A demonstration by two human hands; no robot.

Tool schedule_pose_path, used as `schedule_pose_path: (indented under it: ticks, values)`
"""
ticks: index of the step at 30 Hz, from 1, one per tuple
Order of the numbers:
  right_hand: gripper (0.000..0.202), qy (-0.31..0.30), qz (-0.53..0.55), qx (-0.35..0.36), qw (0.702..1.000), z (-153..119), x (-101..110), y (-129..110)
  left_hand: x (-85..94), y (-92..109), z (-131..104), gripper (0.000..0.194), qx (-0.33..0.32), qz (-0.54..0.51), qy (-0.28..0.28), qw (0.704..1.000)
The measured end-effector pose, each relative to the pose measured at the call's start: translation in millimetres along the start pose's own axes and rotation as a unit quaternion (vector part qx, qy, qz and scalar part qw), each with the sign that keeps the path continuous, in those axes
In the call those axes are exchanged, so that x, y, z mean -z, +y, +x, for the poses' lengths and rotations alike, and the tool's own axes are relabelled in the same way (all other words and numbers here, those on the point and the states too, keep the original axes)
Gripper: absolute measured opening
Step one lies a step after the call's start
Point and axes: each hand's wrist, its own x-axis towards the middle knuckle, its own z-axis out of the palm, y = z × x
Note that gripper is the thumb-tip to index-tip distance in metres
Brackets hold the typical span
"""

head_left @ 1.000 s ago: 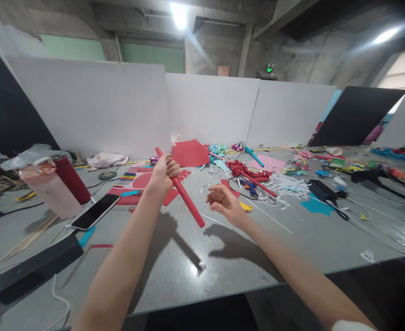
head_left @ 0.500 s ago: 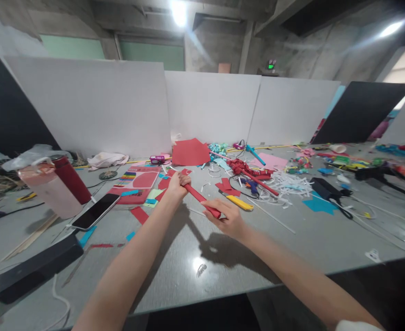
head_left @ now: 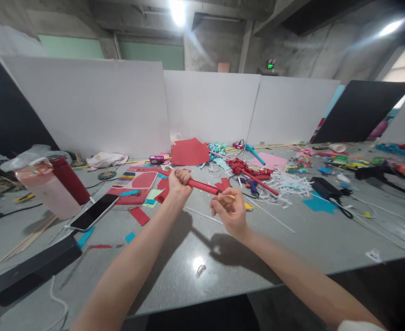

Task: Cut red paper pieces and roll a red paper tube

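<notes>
A red tube [head_left: 204,186], which looks like rolled paper, is held over the table, slanting down to the right. My left hand [head_left: 181,181] is wrapped round its left part; a short end sticks out past the fist. At the tube's right end, where a dark opening shows, is my right hand [head_left: 232,211], its fingers curled together. Whether those fingers touch the tube or pinch something small is hidden. Beyond the right hand lies a yellow-handled cutter [head_left: 248,207], mostly covered by the fingers. Red paper scraps [head_left: 224,183] lie behind the tube.
Left stand a pink bottle [head_left: 49,191], a dark red bottle [head_left: 70,179], a phone [head_left: 95,211] and a black power strip [head_left: 33,269]. Red paper sheets [head_left: 190,152] lie at the back. White paper shreds [head_left: 294,184] and a red ribbon-like bundle [head_left: 249,170] are right. White panels [head_left: 212,105] border the table.
The tube has swung up at its right end and now lies flatter. My right hand has slid off its side to the open end, with the fingers curled in.
</notes>
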Motion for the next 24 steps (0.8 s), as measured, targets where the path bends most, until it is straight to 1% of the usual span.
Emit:
schedule_pose_path:
  ticks: [3,4,7,12,15,18,24]
  values:
    - [0.033,-0.007,0.024,0.011,1.000,1,-4,-6,3.8,7,5,0.045,-0.044,-0.049,0.012,0.998]
    - [0.031,-0.017,0.020,0.014,1.000,2,-4,-7,4.4,7,5,0.045,-0.046,-0.054,0.012,0.997]
    - [0.031,-0.052,0.005,0.037,0.998,1,-2,-6,5.1,4,5,0.046,-0.043,-0.057,0.006,0.997]
    - [0.039,-0.097,-0.013,0.088,0.991,-4,1,-2,5.0,-2,2,0.047,-0.020,-0.036,-0.008,0.999]
    - [0.040,-0.098,-0.028,0.092,0.991,-5,2,-3,4.6,-3,0,0.047,-0.019,-0.025,-0.009,0.999]
    - [0.039,-0.093,-0.035,0.097,0.990,-5,1,-6,3.8,-3,-1,0.046,-0.031,-0.020,-0.024,0.999]
    - [0.040,-0.096,-0.004,0.129,0.987,-5,1,-14,-3.3,0,-7,0.046,-0.026,-0.021,-0.038,0.999]
